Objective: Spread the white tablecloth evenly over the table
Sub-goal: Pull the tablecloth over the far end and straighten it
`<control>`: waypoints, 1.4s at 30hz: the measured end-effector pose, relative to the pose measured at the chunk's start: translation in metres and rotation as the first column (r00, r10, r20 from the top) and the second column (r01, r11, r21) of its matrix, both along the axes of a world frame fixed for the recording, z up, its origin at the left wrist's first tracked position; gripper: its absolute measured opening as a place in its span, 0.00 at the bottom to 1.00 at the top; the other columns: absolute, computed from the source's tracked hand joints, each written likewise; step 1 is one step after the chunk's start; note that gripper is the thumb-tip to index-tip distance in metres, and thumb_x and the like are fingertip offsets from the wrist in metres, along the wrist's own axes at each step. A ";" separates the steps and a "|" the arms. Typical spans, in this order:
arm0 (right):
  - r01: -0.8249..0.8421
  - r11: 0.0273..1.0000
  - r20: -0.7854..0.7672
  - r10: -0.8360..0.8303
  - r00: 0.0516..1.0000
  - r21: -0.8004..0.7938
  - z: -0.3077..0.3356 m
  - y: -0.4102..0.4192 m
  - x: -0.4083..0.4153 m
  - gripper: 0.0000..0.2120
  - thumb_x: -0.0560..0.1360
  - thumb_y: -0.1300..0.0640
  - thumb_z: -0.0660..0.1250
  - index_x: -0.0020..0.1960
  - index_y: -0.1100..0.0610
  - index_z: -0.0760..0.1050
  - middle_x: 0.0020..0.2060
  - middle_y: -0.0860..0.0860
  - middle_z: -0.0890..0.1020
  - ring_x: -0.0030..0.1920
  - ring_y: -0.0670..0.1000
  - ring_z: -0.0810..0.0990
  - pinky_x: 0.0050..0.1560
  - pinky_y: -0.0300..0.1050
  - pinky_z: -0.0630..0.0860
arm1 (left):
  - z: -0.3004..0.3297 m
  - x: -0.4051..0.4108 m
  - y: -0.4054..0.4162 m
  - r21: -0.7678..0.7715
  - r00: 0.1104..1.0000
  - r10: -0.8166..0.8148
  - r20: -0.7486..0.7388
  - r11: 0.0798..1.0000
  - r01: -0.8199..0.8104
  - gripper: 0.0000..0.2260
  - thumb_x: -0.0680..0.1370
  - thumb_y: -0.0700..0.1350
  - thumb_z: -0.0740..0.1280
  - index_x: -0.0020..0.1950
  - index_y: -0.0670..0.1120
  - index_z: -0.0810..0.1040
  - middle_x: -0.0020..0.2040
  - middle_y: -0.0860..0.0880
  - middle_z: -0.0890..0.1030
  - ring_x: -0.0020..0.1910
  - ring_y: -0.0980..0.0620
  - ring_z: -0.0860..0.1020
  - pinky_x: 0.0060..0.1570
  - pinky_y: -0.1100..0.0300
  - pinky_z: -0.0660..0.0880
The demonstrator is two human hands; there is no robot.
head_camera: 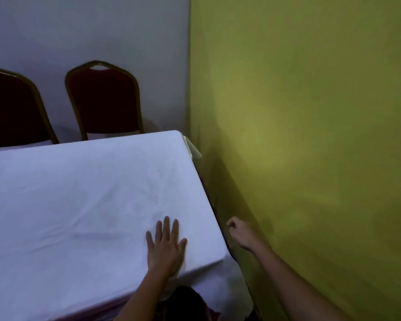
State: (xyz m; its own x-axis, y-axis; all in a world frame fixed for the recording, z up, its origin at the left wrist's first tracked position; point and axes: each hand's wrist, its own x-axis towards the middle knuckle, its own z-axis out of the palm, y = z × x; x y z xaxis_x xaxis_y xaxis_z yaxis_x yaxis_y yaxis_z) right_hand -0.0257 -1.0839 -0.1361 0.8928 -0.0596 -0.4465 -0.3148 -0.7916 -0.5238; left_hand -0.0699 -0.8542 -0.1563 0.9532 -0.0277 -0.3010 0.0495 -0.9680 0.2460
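Observation:
A white tablecloth covers the table top, with soft wrinkles across its middle and a fold sticking out at the far right corner. My left hand lies flat on the cloth near the near right corner, fingers spread. My right hand is off the table's right edge, in the narrow gap by the green wall, fingers curled into a fist. Whether it grips the hanging cloth edge is hidden. The table's dark edge shows along the right side.
A green wall runs close along the table's right side. Two dark red chairs with gold frames, one and another, stand behind the far edge against a pale wall. The cloth hangs over the near edge.

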 end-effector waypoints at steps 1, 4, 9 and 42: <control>-0.011 0.996 -0.013 0.012 1.000 0.087 0.003 0.009 0.008 0.17 0.79 0.58 0.58 0.66 0.56 0.72 0.65 0.57 0.77 0.63 0.55 0.76 0.62 0.45 0.72 | 0.001 0.006 0.001 -0.004 1.000 0.006 0.009 1.000 -0.006 0.41 0.65 0.64 0.27 0.77 0.51 0.37 0.76 0.49 0.33 0.78 0.46 0.36 0.73 0.42 0.36; -0.158 0.970 -0.078 0.174 0.982 0.184 0.006 0.044 0.028 0.28 0.81 0.51 0.56 0.78 0.56 0.52 0.76 0.54 0.62 0.75 0.54 0.63 0.74 0.46 0.59 | -0.001 0.024 0.005 0.039 0.997 0.035 0.066 0.999 -0.038 0.39 0.68 0.66 0.26 0.77 0.51 0.39 0.75 0.50 0.35 0.79 0.45 0.42 0.74 0.44 0.37; -0.108 0.969 0.050 0.099 0.994 0.223 -0.007 0.077 0.091 0.29 0.83 0.51 0.52 0.79 0.51 0.42 0.79 0.53 0.51 0.77 0.52 0.54 0.75 0.44 0.52 | -0.020 0.072 0.017 0.064 0.999 0.010 0.039 0.998 -0.013 0.30 0.78 0.63 0.39 0.69 0.53 0.69 0.70 0.47 0.74 0.71 0.45 0.61 0.73 0.48 0.36; -0.362 0.916 0.122 0.344 0.931 0.172 -0.110 0.105 0.521 0.33 0.68 0.56 0.67 0.71 0.43 0.64 0.72 0.50 0.69 0.72 0.56 0.65 0.71 0.68 0.58 | -0.024 0.475 0.037 0.079 0.961 0.175 0.214 0.977 -0.196 0.30 0.76 0.64 0.41 0.78 0.58 0.48 0.80 0.51 0.48 0.79 0.49 0.44 0.76 0.42 0.41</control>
State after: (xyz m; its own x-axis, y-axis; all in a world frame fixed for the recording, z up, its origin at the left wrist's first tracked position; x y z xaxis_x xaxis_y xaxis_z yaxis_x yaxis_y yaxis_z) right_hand 0.4950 -0.9790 -0.2457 0.8762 0.3440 -0.3377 0.0207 -0.7267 -0.6866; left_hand 0.4048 -0.8167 -0.1804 0.9802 0.1755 -0.0914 0.1893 -0.9664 0.1740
